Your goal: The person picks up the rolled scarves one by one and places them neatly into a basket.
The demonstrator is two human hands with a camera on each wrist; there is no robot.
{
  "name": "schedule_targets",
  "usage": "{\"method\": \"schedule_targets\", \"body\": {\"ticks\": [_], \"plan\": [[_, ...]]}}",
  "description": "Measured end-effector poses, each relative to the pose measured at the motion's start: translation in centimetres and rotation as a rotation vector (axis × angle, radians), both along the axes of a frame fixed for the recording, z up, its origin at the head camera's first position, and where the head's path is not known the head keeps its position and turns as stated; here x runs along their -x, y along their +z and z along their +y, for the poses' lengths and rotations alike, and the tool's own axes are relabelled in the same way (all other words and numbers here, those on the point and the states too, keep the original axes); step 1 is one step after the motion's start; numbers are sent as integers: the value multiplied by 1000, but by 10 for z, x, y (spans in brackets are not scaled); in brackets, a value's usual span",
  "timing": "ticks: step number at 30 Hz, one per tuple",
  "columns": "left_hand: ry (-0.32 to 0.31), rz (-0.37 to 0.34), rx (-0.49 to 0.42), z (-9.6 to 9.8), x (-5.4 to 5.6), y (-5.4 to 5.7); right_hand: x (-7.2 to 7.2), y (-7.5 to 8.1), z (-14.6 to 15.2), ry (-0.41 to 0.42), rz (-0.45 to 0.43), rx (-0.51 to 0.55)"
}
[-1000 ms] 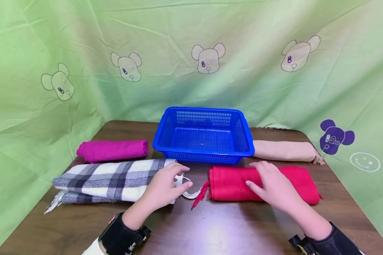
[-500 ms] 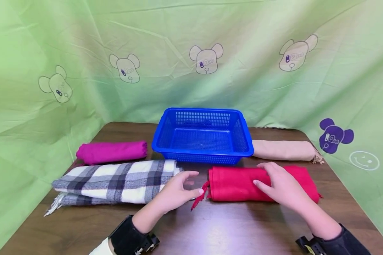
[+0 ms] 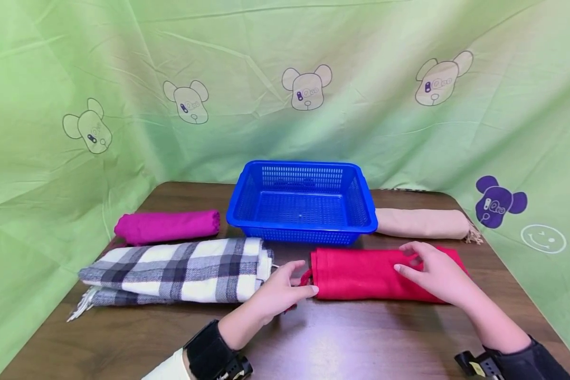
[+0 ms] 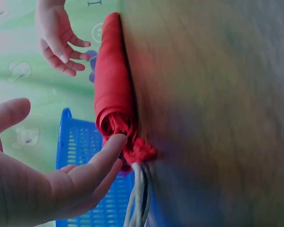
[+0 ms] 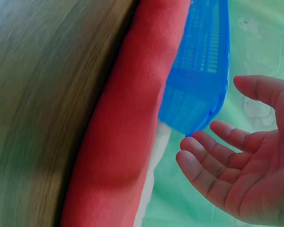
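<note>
A folded red scarf lies on the table in front of the basket, its fringe bunched at the left end. My left hand is at that end, fingers apart and holding nothing; in the left wrist view a fingertip overlaps the red fringe. Over the scarf's right half hovers my right hand, fingers loosely bent and empty, with space between it and the cloth in the right wrist view. To the left lies a folded black-and-white checked scarf with white fringe, its right end partly behind my left hand.
A blue plastic basket stands at the back middle with nothing in it. Behind the checked scarf is a rolled magenta scarf. A beige scarf lies right of the basket. A green printed cloth hangs behind the table.
My left hand has moved right, from the checked scarf's end to the red scarf's left end. My right hand has shifted right along the red scarf. The scarves and basket have stayed in place.
</note>
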State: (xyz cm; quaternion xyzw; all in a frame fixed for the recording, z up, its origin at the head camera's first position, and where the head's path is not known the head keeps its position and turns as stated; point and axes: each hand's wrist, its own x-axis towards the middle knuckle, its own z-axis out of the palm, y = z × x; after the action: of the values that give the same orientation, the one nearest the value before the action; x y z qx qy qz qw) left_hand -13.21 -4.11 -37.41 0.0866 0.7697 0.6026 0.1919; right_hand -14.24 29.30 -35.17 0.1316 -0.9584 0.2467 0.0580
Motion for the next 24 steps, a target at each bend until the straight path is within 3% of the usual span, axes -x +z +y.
{"method": "schedule_targets", "body": {"ticks": [7,24], "plan": [[17,-91,-100,4,4,-2,2,0,18,-10,-78,11],[70,-179,-178,9,13,-3,11,3,75,-50,-157,-21]]}}
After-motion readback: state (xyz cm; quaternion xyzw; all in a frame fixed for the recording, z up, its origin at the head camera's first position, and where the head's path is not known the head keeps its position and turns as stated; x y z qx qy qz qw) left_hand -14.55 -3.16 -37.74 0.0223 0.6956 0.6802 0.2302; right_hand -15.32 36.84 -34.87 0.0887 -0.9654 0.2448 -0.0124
